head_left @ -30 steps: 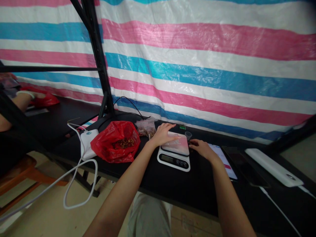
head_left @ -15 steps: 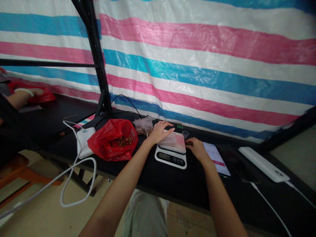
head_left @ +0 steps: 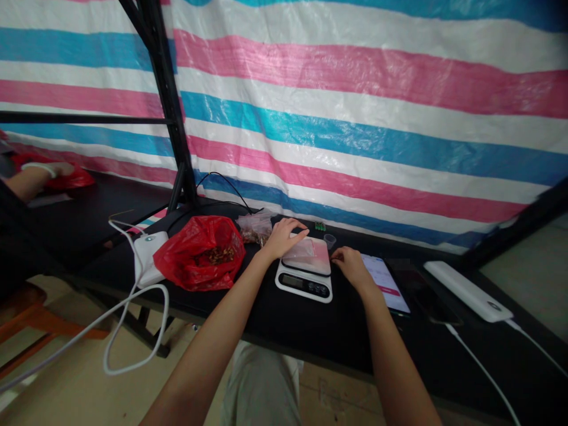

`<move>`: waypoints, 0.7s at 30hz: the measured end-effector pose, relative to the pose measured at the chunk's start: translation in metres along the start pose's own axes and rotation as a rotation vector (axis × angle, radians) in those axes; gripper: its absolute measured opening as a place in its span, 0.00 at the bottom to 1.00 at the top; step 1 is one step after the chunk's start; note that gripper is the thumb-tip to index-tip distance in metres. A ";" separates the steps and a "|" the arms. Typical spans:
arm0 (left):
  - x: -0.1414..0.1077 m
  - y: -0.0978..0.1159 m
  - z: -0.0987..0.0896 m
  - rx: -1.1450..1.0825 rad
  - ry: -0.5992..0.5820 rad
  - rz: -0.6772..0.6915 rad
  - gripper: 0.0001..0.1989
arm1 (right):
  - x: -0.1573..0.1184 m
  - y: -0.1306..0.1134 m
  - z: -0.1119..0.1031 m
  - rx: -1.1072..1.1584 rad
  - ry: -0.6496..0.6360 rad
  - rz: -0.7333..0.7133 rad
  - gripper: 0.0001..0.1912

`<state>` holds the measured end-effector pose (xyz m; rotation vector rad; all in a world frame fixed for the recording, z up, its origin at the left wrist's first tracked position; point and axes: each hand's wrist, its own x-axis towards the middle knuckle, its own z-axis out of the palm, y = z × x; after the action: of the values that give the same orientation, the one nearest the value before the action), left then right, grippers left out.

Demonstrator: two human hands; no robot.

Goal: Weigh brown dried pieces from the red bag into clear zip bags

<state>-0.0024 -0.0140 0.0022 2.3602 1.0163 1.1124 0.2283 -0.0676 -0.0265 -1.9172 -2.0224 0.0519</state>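
Observation:
A white kitchen scale (head_left: pixel 304 286) with a dark display lies on the black table. On its pale pan rests a clear plastic bag (head_left: pixel 303 251). My left hand (head_left: pixel 284 238) is at the scale's upper left, thumb and fingers at the bag's edge, holding it. To the right of the pan, my right hand (head_left: pixel 350 265) rests low with its fingertips pinched together; what they hold, if anything, is too small to make out. Left of the scale stands an open red plastic bag (head_left: pixel 202 251) containing small brown dried pieces (head_left: pixel 217 255).
Filled clear bags (head_left: pixel 255 225) lie behind my left hand. A small clear cup (head_left: pixel 329 240) and green batteries (head_left: pixel 320 226) are behind the scale. Rightward lie a lit phone (head_left: pixel 385 283), a dark phone (head_left: pixel 432 299) and a white power bank (head_left: pixel 468 291). Another person's hand (head_left: pixel 64 168) is far left.
The whole view has shifted slightly. Both hands stay in nearly the same places by the scale; the dark bit seen earlier at my right fingertips is less visible now.

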 end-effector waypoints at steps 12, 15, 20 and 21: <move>0.000 0.000 0.000 0.015 -0.002 -0.003 0.15 | -0.002 0.005 -0.008 0.035 -0.010 0.029 0.08; 0.000 -0.002 0.000 0.010 0.002 0.001 0.15 | -0.003 0.006 -0.013 0.051 0.041 0.029 0.08; -0.001 -0.002 0.000 0.000 0.001 -0.002 0.15 | 0.003 0.001 -0.017 0.220 0.222 0.043 0.08; -0.001 -0.002 0.000 -0.003 0.002 0.001 0.15 | 0.006 0.000 -0.017 0.280 0.276 0.053 0.07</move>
<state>-0.0035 -0.0130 0.0005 2.3581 1.0131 1.1166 0.2327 -0.0653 -0.0086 -1.6989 -1.6869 0.0752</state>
